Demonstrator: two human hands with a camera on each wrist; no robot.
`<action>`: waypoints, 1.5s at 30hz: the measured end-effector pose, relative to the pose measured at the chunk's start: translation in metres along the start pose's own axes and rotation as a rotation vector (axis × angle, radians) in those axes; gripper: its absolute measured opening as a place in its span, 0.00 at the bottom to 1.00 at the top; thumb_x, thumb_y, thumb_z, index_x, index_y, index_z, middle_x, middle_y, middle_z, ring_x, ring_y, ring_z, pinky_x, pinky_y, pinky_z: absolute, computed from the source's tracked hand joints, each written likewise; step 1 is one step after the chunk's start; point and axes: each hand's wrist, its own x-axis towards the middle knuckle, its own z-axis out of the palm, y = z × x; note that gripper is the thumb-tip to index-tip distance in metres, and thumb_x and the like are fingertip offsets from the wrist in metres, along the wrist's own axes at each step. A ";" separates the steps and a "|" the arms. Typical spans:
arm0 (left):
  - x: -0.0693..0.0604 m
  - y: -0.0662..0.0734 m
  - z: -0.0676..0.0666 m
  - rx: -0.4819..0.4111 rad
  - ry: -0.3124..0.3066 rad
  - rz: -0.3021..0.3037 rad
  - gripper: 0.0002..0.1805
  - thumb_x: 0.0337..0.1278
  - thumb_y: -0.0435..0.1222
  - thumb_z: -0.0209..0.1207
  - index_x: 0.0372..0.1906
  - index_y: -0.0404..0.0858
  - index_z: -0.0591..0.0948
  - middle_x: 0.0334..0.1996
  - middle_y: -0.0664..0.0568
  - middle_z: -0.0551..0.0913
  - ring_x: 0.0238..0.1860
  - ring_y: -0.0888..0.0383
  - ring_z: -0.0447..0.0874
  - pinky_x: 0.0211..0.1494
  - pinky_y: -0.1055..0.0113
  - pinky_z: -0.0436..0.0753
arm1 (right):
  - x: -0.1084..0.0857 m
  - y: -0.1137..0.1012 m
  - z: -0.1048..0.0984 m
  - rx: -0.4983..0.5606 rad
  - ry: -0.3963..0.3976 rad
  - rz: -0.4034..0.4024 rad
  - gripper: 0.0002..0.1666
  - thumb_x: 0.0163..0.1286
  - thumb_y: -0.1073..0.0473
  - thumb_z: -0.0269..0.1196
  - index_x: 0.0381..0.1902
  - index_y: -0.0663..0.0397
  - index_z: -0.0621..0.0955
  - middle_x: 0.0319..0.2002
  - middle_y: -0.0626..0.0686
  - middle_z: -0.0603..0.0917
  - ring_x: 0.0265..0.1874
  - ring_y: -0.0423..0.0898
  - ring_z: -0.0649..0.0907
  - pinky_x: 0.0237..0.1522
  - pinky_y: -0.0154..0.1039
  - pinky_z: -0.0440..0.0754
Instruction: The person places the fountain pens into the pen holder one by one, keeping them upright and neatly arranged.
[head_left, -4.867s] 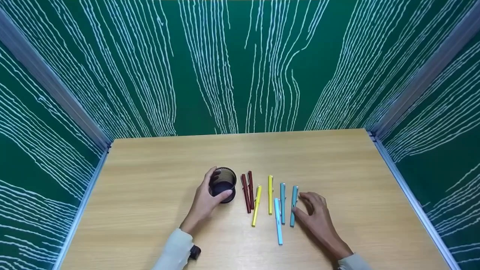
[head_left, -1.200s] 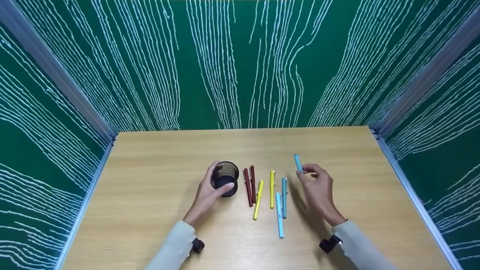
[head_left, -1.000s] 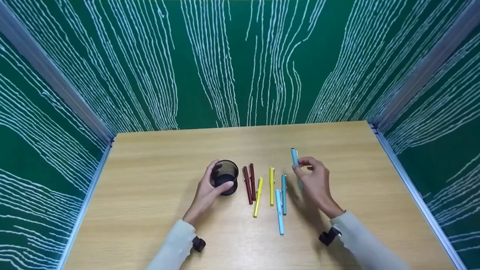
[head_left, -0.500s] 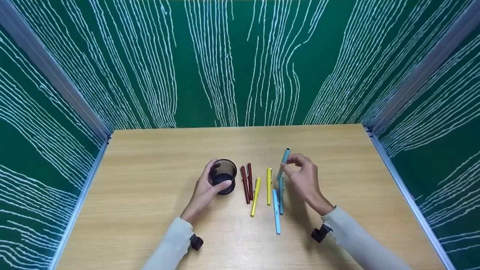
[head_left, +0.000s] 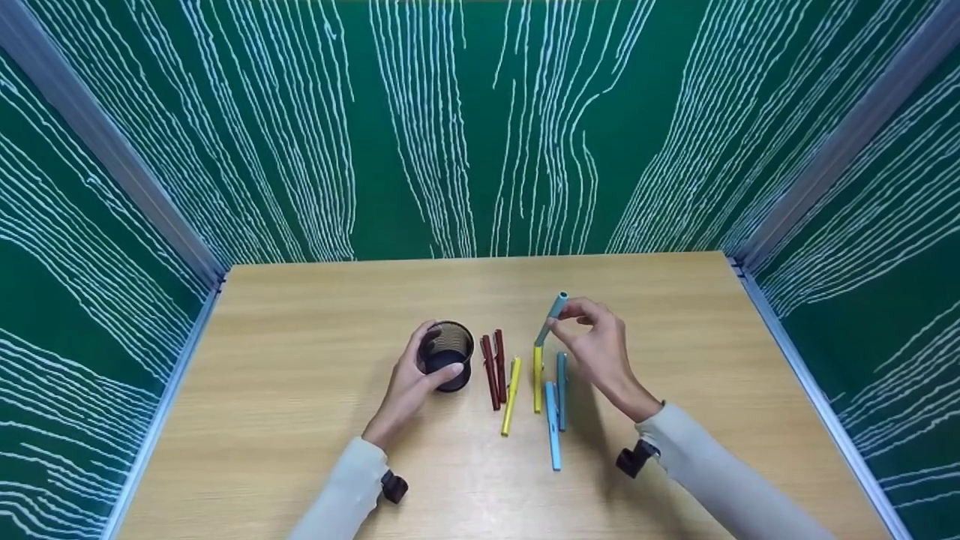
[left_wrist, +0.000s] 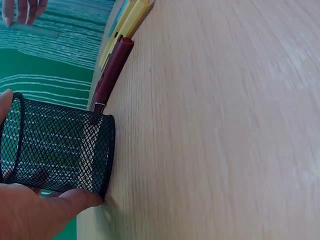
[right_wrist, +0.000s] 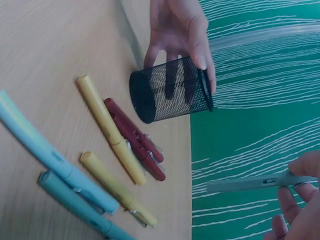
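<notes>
My left hand point(head_left: 414, 386) grips a black mesh pen cup point(head_left: 448, 358), which stands upright on the table with nothing seen inside it. In the left wrist view, the fingers and thumb wrap round the cup's mesh wall point(left_wrist: 55, 145). Above the table, my right hand point(head_left: 596, 345) pinches a teal pen point(head_left: 553, 316) between thumb and fingertips. That pen is tilted and overlaps the far end of a yellow pen point(head_left: 538, 382) lying below it. The right wrist view shows the held teal pen point(right_wrist: 240, 184) clear of the table.
Two dark red pens point(head_left: 495, 369) lie just right of the cup. A second yellow pen point(head_left: 511, 397), a light blue pen point(head_left: 553, 427) and another teal pen point(head_left: 562, 390) lie on the wooden table point(head_left: 300, 322). Green walls with white lines surround the table.
My right hand has picked the teal pen up off the table and carried it left, toward the cup. The pen's tilt has changed. My left hand stays on the cup.
</notes>
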 end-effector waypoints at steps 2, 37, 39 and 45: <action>0.000 -0.001 0.000 -0.013 -0.001 -0.001 0.50 0.61 0.25 0.75 0.84 0.32 0.62 0.79 0.33 0.70 0.80 0.33 0.65 0.85 0.38 0.58 | 0.001 -0.003 0.003 0.033 -0.005 0.000 0.09 0.74 0.63 0.75 0.50 0.55 0.89 0.49 0.55 0.91 0.55 0.53 0.83 0.67 0.58 0.76; 0.002 0.002 -0.004 0.054 0.023 -0.040 0.50 0.63 0.31 0.76 0.85 0.33 0.61 0.80 0.36 0.70 0.82 0.39 0.66 0.86 0.42 0.57 | 0.014 -0.037 0.063 0.263 -0.091 -0.056 0.08 0.70 0.63 0.75 0.46 0.55 0.90 0.45 0.52 0.91 0.48 0.51 0.87 0.58 0.47 0.83; 0.002 0.001 -0.002 0.051 0.022 -0.043 0.50 0.62 0.31 0.76 0.85 0.34 0.61 0.80 0.36 0.70 0.82 0.39 0.66 0.86 0.42 0.57 | 0.013 -0.035 0.067 0.255 -0.089 -0.057 0.08 0.70 0.63 0.75 0.46 0.55 0.90 0.44 0.51 0.91 0.48 0.50 0.87 0.58 0.47 0.83; 0.002 -0.001 0.001 0.024 0.017 -0.042 0.51 0.62 0.29 0.76 0.85 0.32 0.60 0.80 0.36 0.69 0.82 0.39 0.65 0.86 0.42 0.56 | 0.008 -0.028 0.077 0.227 -0.108 -0.057 0.08 0.71 0.62 0.75 0.46 0.51 0.90 0.44 0.48 0.91 0.49 0.47 0.87 0.62 0.51 0.82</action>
